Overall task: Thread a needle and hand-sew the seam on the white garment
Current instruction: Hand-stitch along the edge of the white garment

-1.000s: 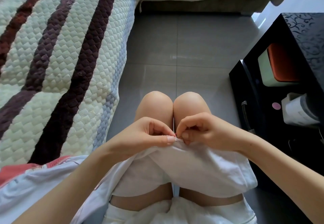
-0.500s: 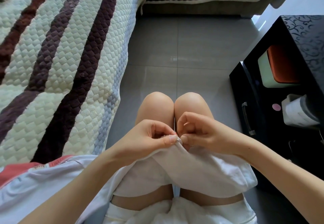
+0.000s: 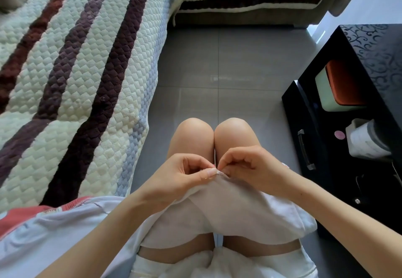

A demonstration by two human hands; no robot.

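Just behind the knees (image 3: 232, 129), the left hand (image 3: 180, 177) pinches the white garment (image 3: 228, 208) taut by its raised edge, likely so the right hand (image 3: 254, 166), pinching alongside, can stitch.

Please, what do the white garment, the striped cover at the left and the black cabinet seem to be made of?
The white garment: thin matte cloth, perhaps cotton; it hangs in soft folds over the thighs. The striped cover: thick quilted textile, matte; raised diamond texture shows. The black cabinet: probably lacquered wood or board, glossy; its top reflects light around a scroll pattern.
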